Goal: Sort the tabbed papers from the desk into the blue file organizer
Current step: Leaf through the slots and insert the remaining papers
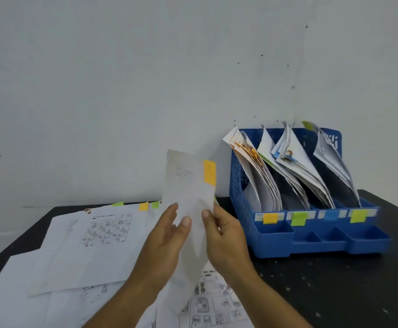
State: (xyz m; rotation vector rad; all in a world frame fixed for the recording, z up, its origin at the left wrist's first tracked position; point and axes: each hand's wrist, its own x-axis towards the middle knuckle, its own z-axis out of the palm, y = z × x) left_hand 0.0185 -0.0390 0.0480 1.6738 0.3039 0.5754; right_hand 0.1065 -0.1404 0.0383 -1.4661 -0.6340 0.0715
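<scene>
Both hands hold one white sheet (188, 185) upright above the desk; a yellow tab (209, 172) sticks out at its top right. My left hand (167, 235) pinches the sheet's left side with thumb in front. My right hand (221, 230) grips its right edge. The blue file organizer (311, 242) stands to the right against the wall, with several slots full of leaning papers (288, 166). Its front carries yellow (270, 218), green (298, 218), blue (331, 215) and light green (358, 216) labels.
More tabbed papers (103, 235) lie spread over the black desk (335, 292) at the left and under my arms, with green and yellow tabs (143, 206) at their far edge. A white wall stands close behind. The desk right of my arms is bare.
</scene>
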